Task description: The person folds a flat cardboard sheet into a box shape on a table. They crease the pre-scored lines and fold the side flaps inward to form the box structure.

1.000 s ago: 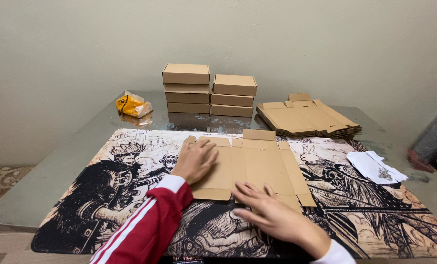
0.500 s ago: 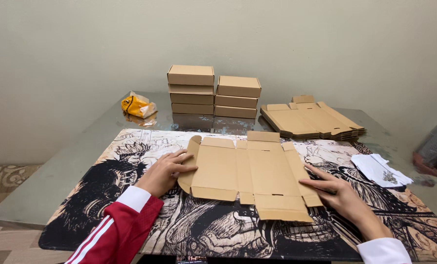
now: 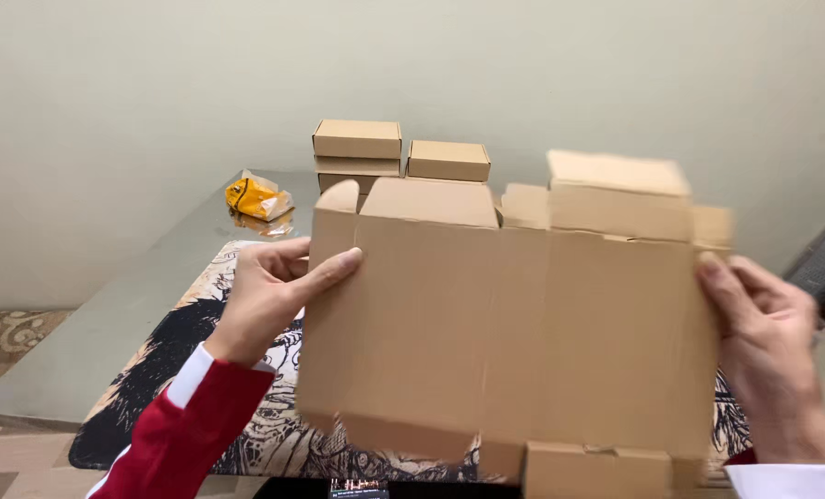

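Cardboard blank point(image 3: 514, 333) raised off table point(image 3: 108, 323), left hand point(image 3: 269, 291), right hand point(image 3: 768, 346) grip clenched on side edges

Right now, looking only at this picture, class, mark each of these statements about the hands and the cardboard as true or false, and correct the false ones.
1. Both hands hold the flat cardboard sheet up off the table. True.
2. The left hand grips the sheet's right edge. False: it grips the left edge; the right hand has the right edge.
3. Closed cardboard boxes are stacked behind. True.
4. The yellow packet lies on the sheet. False: it lies on the table by the wall.
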